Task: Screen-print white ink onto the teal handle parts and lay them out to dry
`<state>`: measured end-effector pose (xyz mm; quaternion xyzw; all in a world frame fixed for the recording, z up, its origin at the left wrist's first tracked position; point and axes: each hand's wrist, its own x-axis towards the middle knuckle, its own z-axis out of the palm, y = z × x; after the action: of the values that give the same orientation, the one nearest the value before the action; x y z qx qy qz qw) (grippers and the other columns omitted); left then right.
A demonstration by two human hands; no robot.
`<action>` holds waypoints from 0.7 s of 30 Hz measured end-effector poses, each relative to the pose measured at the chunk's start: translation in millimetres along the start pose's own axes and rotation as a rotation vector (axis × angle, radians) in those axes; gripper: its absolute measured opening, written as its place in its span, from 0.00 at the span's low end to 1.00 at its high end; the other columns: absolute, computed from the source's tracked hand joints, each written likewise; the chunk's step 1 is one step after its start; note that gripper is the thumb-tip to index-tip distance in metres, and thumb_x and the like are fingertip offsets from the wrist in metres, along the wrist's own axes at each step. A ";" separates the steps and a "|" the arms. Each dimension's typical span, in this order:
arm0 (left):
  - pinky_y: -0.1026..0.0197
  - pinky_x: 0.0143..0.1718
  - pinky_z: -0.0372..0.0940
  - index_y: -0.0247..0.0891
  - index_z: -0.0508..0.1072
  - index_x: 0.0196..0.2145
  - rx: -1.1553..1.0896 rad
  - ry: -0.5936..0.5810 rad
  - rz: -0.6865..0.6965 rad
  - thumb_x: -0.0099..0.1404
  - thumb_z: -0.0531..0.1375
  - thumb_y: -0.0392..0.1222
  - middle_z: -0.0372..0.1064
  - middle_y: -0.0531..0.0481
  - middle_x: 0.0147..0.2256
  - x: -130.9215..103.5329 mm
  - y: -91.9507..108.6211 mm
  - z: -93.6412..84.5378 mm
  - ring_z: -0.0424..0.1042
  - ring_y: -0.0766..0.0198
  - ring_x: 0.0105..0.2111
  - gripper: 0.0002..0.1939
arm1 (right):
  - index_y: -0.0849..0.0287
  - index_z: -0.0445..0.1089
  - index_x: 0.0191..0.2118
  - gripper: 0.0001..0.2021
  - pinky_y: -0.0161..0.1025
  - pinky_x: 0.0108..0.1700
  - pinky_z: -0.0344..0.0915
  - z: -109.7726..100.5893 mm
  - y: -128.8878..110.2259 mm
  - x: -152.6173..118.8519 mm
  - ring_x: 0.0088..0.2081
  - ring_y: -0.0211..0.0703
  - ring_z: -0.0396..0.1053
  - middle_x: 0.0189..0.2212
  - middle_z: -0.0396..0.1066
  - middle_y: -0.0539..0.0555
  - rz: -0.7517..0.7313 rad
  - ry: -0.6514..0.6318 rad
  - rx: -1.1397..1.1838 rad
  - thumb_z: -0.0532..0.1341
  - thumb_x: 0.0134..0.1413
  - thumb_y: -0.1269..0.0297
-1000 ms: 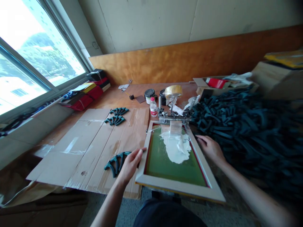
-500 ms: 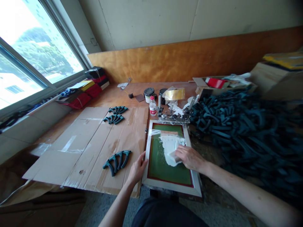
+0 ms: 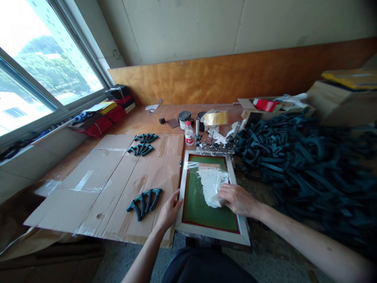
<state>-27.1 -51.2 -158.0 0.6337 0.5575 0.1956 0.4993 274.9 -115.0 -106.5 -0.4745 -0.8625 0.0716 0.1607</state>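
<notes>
A screen printing frame (image 3: 245, 230) lies flat, its green mesh (image 3: 193, 196) bordered in red. White ink (image 3: 207, 184) is spread thickly over the mesh's middle. My right hand (image 3: 235, 199) is closed over the mesh at the lower right of the ink, pinching a small squeegee (image 3: 218, 201) that is smeared white and mostly hidden by the fingers. At the frame's left rim, my left hand (image 3: 171, 210) grips the edge with fingertips and thumb. The far side of the frame meets a metal hinge clamp (image 3: 215, 148).
Cardboard (image 3: 114, 188) covers the left side, with fanned rows of dark green curved handles (image 3: 145, 202) on it. A big heap of similar parts (image 3: 282, 157) fills the right. Behind stand a bottle (image 3: 189, 135), an ink tub (image 3: 184, 120) and a tape roll (image 3: 216, 118).
My right hand has turned slightly, so less of the squeegee shows, and the ink ridge beside it has changed shape. My left hand stays at the frame's rim. The view has shifted slightly.
</notes>
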 end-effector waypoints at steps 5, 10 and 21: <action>0.67 0.19 0.54 0.38 0.53 0.66 -0.154 -0.133 -0.007 0.61 0.57 0.60 0.60 0.59 0.21 -3.5 18.7 -17.2 0.57 0.70 0.18 0.41 | 0.49 0.66 0.57 0.23 0.37 0.40 0.65 -41.1 25.8 53.3 0.39 0.45 0.70 0.38 0.72 0.50 0.294 0.111 -0.035 0.65 0.54 0.64; 0.66 0.23 0.59 0.33 0.74 0.50 -0.379 -0.051 0.046 0.61 0.56 0.63 0.68 0.52 0.25 -10.2 85.0 -44.9 0.64 0.68 0.22 0.32 | 0.53 0.62 0.60 0.24 0.40 0.40 0.65 -82.1 60.6 45.4 0.40 0.47 0.69 0.42 0.70 0.55 0.527 0.326 -0.108 0.57 0.61 0.51; 0.61 0.34 0.69 0.39 0.66 0.48 -0.709 0.171 0.458 0.68 0.49 0.61 0.75 0.43 0.39 31.5 201.6 -47.6 0.74 0.60 0.41 0.25 | 0.56 0.64 0.25 0.19 0.43 0.37 0.64 45.6 36.3 -23.9 0.36 0.49 0.69 0.31 0.71 0.57 0.606 0.174 0.014 0.54 0.58 0.46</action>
<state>47.2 21.1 24.1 0.5118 0.3402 0.5325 0.5821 299.9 -114.2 -164.3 -0.7133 -0.6642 0.0813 0.2085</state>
